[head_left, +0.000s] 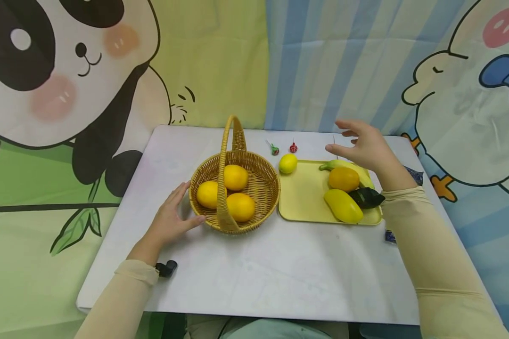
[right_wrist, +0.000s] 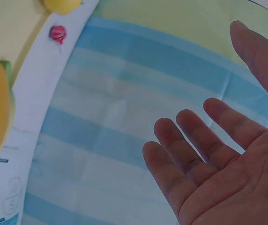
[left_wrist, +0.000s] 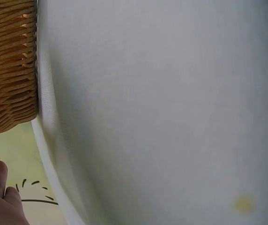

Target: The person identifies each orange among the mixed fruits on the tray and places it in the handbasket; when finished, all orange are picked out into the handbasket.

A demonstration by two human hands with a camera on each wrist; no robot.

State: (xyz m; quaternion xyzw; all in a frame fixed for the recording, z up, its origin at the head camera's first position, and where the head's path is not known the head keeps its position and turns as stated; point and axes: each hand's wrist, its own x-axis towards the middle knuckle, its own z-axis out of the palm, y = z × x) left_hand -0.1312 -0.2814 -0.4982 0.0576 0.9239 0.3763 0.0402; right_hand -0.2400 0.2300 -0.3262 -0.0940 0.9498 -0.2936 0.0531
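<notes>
My left hand (head_left: pixel 171 221) rests against the left side of the wicker basket (head_left: pixel 260 219), thumb and fingers spread along its wall. Inside the basket lie three orange-yellow round fruits (head_left: pixel 235 177). My right hand (head_left: pixel 362 146) hovers beyond the far right of the yellow tray (head_left: pixel 301 207), fingers apart, holding nothing; the right wrist view shows its bare palm. On the tray are a banana (head_left: pixel 365 176), an orange (head_left: pixel 343 179), a yellow mango (head_left: pixel 343 206) and a dark green item (head_left: pixel 366 197) of unclear kind. A lemon (head_left: pixel 288 163) sits at the tray's far left corner.
Behind the tray lie a green-wrapped lollipop (head_left: pixel 274 149) and a red-wrapped one (head_left: pixel 293 148). Dark blue packets (head_left: pixel 390 236) show partly beside the right sleeve. Printed curtains (head_left: pixel 220 61) hang behind the white table (head_left: pixel 254 278).
</notes>
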